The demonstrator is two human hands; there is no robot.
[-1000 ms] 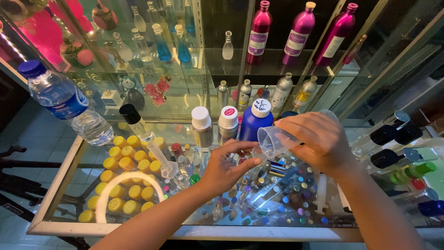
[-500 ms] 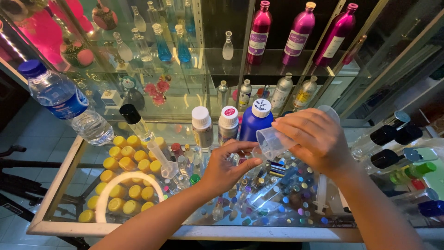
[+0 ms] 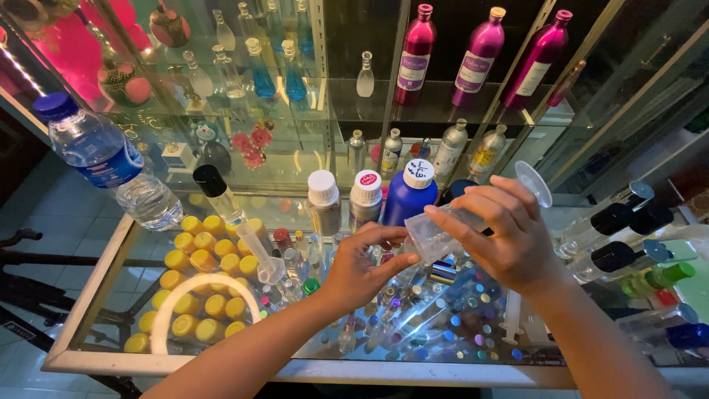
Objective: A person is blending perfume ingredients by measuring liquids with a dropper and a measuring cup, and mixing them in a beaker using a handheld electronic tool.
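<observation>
Far left, lying tilted on the glass tabletop [image 3: 88,295]: a clear water bottle [image 3: 111,162] with a blue cap — round-bodied, likely to roll if bumped. Next, a small black-capped bottle [image 3: 218,196] leaning over a cluster of yellow caps [image 3: 199,273]; easily knocked by a sweeping forearm. At centre, left hand [image 3: 362,270] curled, fingers partly closed around something small beneath the cup's lip — too hidden to name. Behind it, two white-capped bottles [image 3: 343,203] and a blue bottle [image 3: 408,196] standing close together, prone to toppling. Right hand [image 3: 502,236] closed around a clear plastic measuring cup [image 3: 458,225], tipped down toward the left hand — risk of overshoot and spill onto the glass; contents not discernible.
</observation>
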